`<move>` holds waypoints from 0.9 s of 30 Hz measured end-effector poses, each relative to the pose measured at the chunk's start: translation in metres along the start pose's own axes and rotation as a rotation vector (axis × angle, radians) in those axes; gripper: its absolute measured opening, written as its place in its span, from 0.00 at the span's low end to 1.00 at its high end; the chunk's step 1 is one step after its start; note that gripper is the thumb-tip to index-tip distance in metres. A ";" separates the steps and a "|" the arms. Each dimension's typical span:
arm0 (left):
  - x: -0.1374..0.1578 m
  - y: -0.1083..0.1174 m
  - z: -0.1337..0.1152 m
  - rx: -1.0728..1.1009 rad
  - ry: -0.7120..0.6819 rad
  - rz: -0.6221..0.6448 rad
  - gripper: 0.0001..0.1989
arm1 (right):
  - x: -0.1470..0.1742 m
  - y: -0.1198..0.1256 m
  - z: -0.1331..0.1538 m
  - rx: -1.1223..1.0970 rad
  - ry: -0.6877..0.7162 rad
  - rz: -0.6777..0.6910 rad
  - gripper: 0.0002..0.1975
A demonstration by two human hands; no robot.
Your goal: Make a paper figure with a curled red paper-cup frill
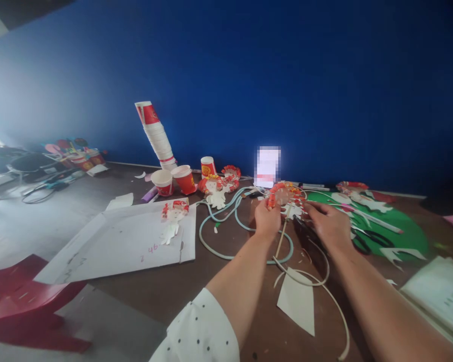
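Observation:
Between my hands is a white paper cut-out figure point(293, 210) with a curved red-orange crinkled trim around its top. My left hand point(268, 218) is closed on the trim's left side. At the figure's right edge my right hand point(330, 223) has its thumb and fingertips pinched together; the exact spot they grip is hard to make out. A thin tan stick point(283, 240) slants down from below the figure. Similar paper figures lie to the left, one point(215, 192) by the cups and another point(172, 221) on a white board point(124, 246).
Behind are a leaning cup stack point(158, 138), several red paper cups point(183, 179) and a lit phone point(268, 166). Looped cables point(211, 249) cross the brown table. At right, scissors point(373, 239) and a marker lie on a green sheet point(411, 234). Red paper point(30, 306) sits front left.

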State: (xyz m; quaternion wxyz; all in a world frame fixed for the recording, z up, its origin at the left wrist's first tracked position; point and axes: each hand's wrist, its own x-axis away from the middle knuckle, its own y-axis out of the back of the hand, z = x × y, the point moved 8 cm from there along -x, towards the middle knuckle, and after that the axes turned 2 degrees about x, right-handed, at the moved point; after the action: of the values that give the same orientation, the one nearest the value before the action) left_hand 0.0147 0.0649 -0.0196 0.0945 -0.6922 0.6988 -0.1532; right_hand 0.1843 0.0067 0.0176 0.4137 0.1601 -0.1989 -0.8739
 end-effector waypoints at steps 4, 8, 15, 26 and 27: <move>0.001 0.000 -0.001 -0.024 0.004 -0.005 0.05 | -0.003 -0.002 -0.002 0.026 0.022 0.002 0.19; 0.001 0.000 -0.002 -0.042 -0.007 0.002 0.05 | -0.004 -0.001 -0.001 0.092 0.060 -0.018 0.18; 0.001 -0.001 0.000 -0.053 -0.020 0.011 0.06 | -0.003 0.001 0.003 0.171 0.084 -0.045 0.17; 0.006 -0.004 -0.003 -0.049 0.018 0.023 0.07 | -0.010 0.004 -0.002 0.173 0.163 -0.106 0.17; 0.006 -0.004 -0.003 -0.049 0.021 0.023 0.08 | -0.010 0.004 -0.002 0.176 0.161 -0.105 0.17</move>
State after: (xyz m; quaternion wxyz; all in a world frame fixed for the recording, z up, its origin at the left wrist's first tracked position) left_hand 0.0171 0.0591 -0.0149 0.0718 -0.6847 0.7112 -0.1420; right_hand 0.1939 0.0117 0.0187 0.3664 0.2755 -0.2324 -0.8578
